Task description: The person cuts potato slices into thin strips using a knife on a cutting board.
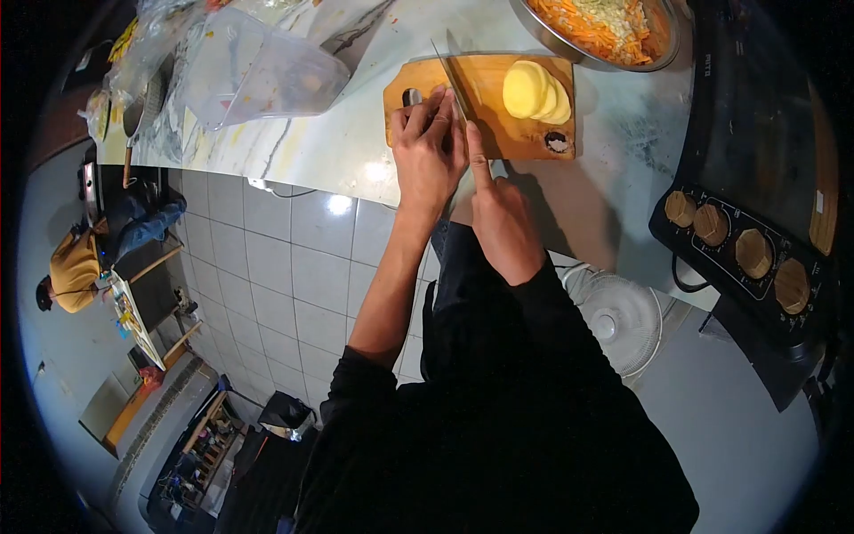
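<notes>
The cutting board [511, 135] lies flat on the tabletop [347, 147] at its near edge, probably so both arms can work straight down onto it. Over the board's near-left half, the right hand [505, 218] has its grip closed around the knife [445, 69], index finger stretched forward along it, likely to steady the blade. The left hand [430, 147] presses bunched fingers right beside the blade, seemingly to keep something still; those fingers cover whatever is under them, so I cannot tell if that grip holds anything.

The yellow slices [529, 91] overlap in a leaning stack on the board's right half, apart from the blade, which leaves the cutting side free. Past the board's far right corner, a metal bowl [625, 68] keeps orange and pale shreds [598, 28] contained. Left of the board, a clear plastic container [276, 76] stands well apart from the hands.
</notes>
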